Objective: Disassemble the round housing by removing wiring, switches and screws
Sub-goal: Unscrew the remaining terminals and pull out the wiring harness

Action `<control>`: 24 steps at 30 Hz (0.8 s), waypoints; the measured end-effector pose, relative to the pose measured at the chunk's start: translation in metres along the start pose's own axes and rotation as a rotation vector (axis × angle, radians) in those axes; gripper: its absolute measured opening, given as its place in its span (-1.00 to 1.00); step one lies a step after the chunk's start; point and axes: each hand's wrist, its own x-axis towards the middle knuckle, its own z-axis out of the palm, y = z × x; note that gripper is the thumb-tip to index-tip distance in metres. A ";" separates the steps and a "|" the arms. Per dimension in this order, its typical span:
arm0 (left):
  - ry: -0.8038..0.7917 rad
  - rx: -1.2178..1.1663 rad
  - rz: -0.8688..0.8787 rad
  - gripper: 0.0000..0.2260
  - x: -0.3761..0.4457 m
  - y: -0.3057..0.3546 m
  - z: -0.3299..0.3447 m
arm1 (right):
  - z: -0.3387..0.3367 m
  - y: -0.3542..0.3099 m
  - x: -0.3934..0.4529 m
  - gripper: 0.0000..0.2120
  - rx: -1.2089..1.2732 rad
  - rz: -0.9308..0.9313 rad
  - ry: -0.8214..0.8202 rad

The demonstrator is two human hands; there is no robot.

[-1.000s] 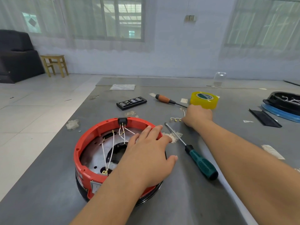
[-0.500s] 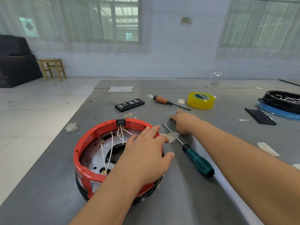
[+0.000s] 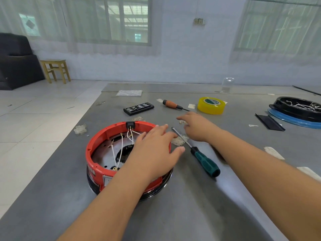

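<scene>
The round red housing (image 3: 97,153) stands on the grey table (image 3: 191,206), open side up. A black switch (image 3: 130,125) sits on its far rim, and white wires (image 3: 119,150) run from it down to the metal floor inside. My left hand (image 3: 154,150) rests flat on the housing's right rim with straight fingers. My right hand (image 3: 198,127) hovers low over the table to the right of the housing, fingers loose and pointing left, holding nothing. A small metal part (image 3: 182,121) lies just by its fingertips. A green-handled screwdriver (image 3: 205,160) lies between my two hands.
Farther back lie an orange-handled screwdriver (image 3: 171,104), a yellow tape roll (image 3: 211,105) and a black bit case (image 3: 138,108). At the far right, a black housing with white wires (image 3: 298,108) sits on a blue ring beside a black strip (image 3: 269,121). The table's left edge runs close to the red housing.
My right hand has drawn back from beside the yellow tape toward the green screwdriver's tip. My left hand has stayed on the housing rim.
</scene>
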 end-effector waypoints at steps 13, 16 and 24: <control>0.697 -0.319 -0.256 -0.77 -0.076 -0.040 -0.038 | 0.030 -0.099 -0.108 -0.67 0.711 0.236 0.128; 0.581 -0.301 -0.515 -0.58 -0.100 -0.060 -0.028 | 0.042 -0.106 -0.114 -0.66 0.782 0.326 0.195; 0.535 -0.630 -0.701 -0.64 -0.104 -0.072 -0.003 | 0.060 -0.115 -0.124 -0.53 0.842 0.340 0.364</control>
